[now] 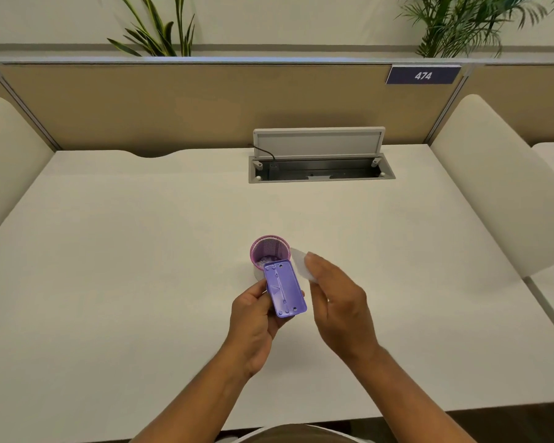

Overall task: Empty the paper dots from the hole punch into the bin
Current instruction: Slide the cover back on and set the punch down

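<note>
Left hand fingers closed round purple punch, underside up, far end tilted over the bin rim just beyond the fingers, right hand fingers pinching a translucent white cover beside bin, white worktop beneath

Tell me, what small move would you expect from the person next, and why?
Probably a gentle shake or tap of the purple hole punch. The left hand holds it underside up, tilted over the pink mesh bin, and the right hand holds a pale, blurred piece, possibly its base cover. Some dots seem to lie in the bin already.
</note>
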